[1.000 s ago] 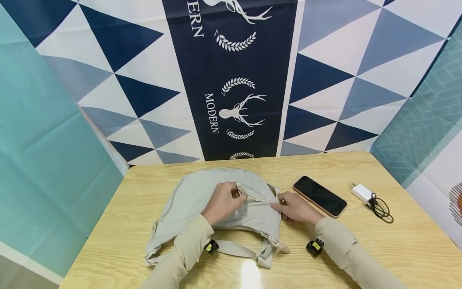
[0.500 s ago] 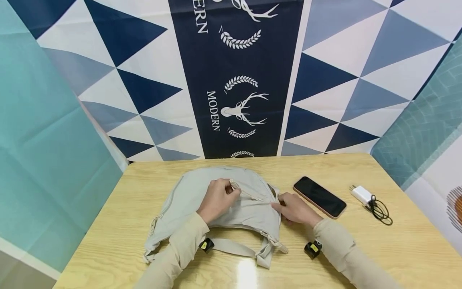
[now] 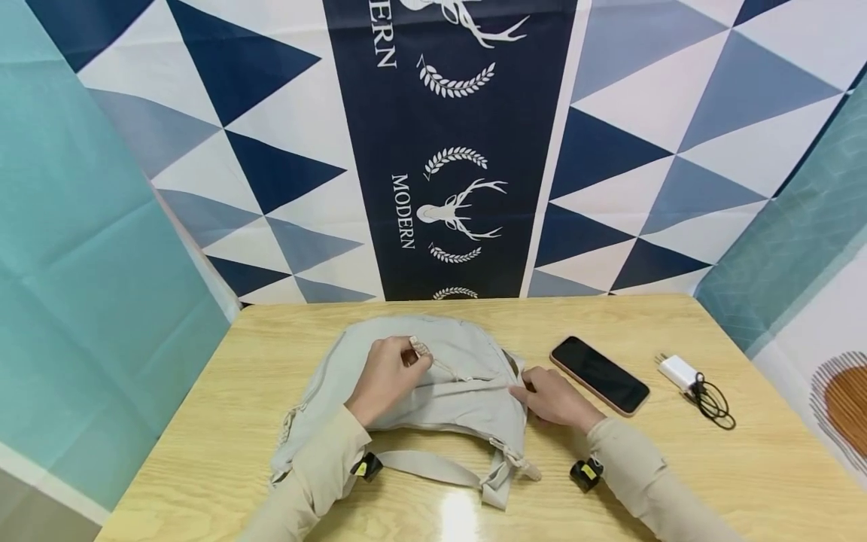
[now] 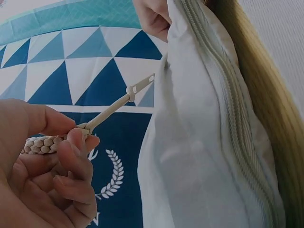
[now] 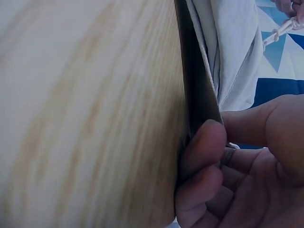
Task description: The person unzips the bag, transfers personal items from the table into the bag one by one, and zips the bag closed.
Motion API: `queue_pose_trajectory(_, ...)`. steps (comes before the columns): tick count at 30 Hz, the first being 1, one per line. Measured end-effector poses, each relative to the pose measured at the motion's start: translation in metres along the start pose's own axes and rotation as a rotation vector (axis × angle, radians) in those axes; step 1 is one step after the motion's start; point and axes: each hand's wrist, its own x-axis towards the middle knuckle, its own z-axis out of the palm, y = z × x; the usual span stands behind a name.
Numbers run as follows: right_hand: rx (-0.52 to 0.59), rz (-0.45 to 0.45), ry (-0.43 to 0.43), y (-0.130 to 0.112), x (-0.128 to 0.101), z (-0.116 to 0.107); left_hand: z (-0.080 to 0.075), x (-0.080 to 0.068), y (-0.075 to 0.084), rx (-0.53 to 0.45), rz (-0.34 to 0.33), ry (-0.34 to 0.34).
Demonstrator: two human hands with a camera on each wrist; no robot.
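Note:
A pale grey fabric bag [image 3: 447, 412] lies on the wooden table, its strap toward the front edge. My left hand [image 3: 386, 376] is over the bag's middle and pinches a braided zipper pull [image 3: 420, 348] between thumb and fingers. In the left wrist view, the pull's cord [image 4: 111, 111] stretches tight toward the bag's side. To the right of the slider, a thin dark line runs along the pocket zipper [image 3: 482, 378]. At the bag's right end, my right hand [image 3: 552, 395] pinches the fabric edge; the right wrist view shows thumb and fingers [image 5: 204, 147] curled at that edge.
A smartphone [image 3: 599, 375] with a dark screen lies right of the bag. Beyond it are a white charger plug [image 3: 677, 370] and a coiled black cable [image 3: 711, 403]. Patterned cloth [image 3: 467, 150] hangs behind the table [image 3: 271, 331].
My left hand has moved left across the bag with the zipper pull, and the slider has travelled left along the zipper. My right hand stays at the bag's right edge.

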Motion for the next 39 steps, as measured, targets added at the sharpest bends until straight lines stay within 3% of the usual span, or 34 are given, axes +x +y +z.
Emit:
queue_pose_trajectory(5,-0.009,0.011,0.005,-0.001,-0.001,0.004,-0.007,-0.009,-0.005,0.001,0.000,0.012)
queue_pose_trajectory(11,-0.031,0.011,0.010,-0.004,0.000,0.002,-0.017,-0.026,-0.013,0.005,0.023,0.087)
queue_pose_trajectory(24,-0.024,0.008,0.009,-0.004,-0.001,0.001,-0.047,-0.052,-0.034,0.062,-0.015,0.178)
queue_pose_trajectory(39,-0.047,-0.008,0.012,-0.001,-0.001,0.002,-0.081,-0.087,-0.062,0.095,-0.185,0.216)
